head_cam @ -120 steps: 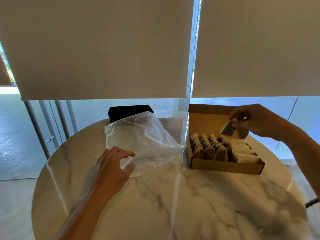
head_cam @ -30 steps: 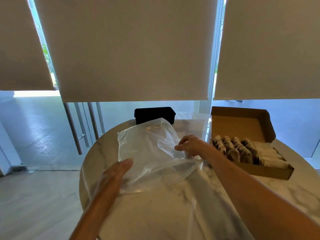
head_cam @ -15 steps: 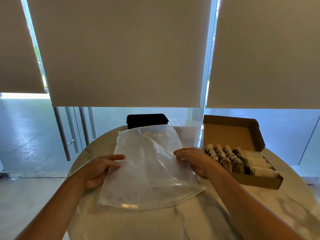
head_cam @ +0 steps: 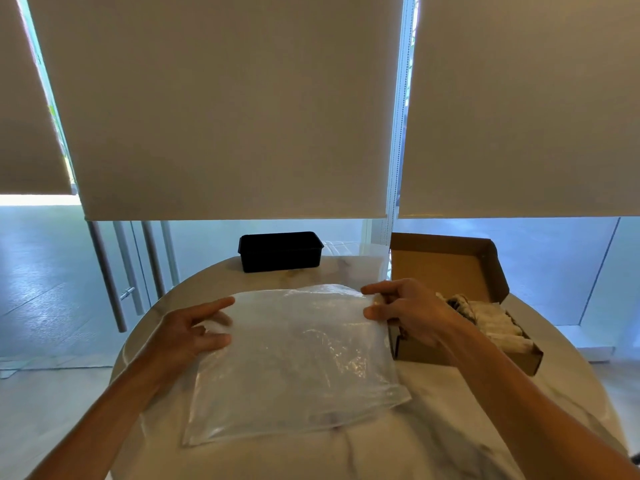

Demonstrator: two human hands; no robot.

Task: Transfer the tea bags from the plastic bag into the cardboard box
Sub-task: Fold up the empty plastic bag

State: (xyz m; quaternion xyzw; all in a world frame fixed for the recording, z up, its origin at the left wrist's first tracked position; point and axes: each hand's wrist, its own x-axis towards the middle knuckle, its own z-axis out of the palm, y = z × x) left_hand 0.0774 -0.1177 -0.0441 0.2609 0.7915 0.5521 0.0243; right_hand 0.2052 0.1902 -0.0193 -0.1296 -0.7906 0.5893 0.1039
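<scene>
A clear plastic bag (head_cam: 298,365) lies flat on the round marble table (head_cam: 415,445), and no tea bags show inside it. My left hand (head_cam: 188,332) pinches its far left corner between thumb and fingers. My right hand (head_cam: 407,308) grips its far right corner, just in front of the open cardboard box (head_cam: 446,261). Rows of tea bags (head_cam: 491,317) fill the box, partly hidden behind my right wrist. The box lid stands upright at the back.
A black plastic tub (head_cam: 280,251) sits at the table's far edge, behind the bag. Roller blinds hang over glass doors beyond the table. The table's left rim curves close to my left forearm.
The right hand put a tea bag in the box, then came over to the bag. Both hands have spread the crumpled bag flat and now hold its far corners.
</scene>
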